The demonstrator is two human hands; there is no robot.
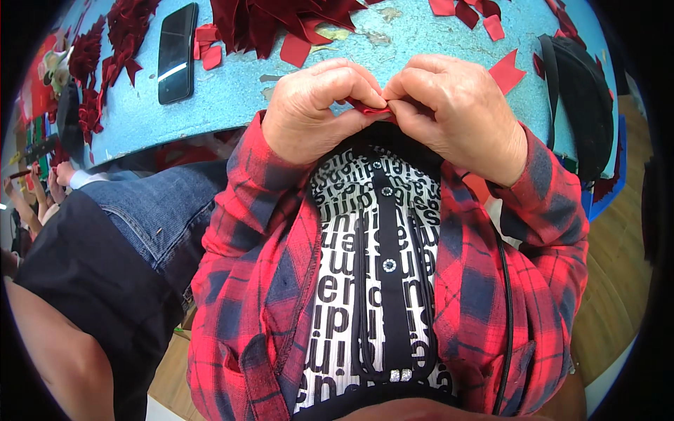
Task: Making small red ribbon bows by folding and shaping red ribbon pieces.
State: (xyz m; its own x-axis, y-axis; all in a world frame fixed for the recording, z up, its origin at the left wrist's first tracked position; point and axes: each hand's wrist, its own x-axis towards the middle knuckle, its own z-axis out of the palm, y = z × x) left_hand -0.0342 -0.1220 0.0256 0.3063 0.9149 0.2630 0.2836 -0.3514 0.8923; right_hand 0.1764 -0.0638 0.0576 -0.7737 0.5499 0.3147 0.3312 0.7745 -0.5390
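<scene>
Both my hands meet at the near edge of the blue table, pinching one small piece of red ribbon (370, 109) between thumbs and fingertips. My left hand (319, 105) grips its left side, and my right hand (453, 109) closes on the right end. Most of the ribbon is hidden by my fingers; it looks folded. Just beyond my hands lie loose red ribbon pieces (298, 50) and a large dark red heap of pointed ribbon pieces (263, 21). A ribbon piece with a notched end (507, 71) lies beside my right hand.
A black phone (177, 55) rests on the blue table (232, 95) at the left. A black bag (579, 105) sits at the right edge, above a blue bin (609, 189). Another person in jeans (158, 210) sits close on my left. More dark red ribbon (90, 84) lies at the far left.
</scene>
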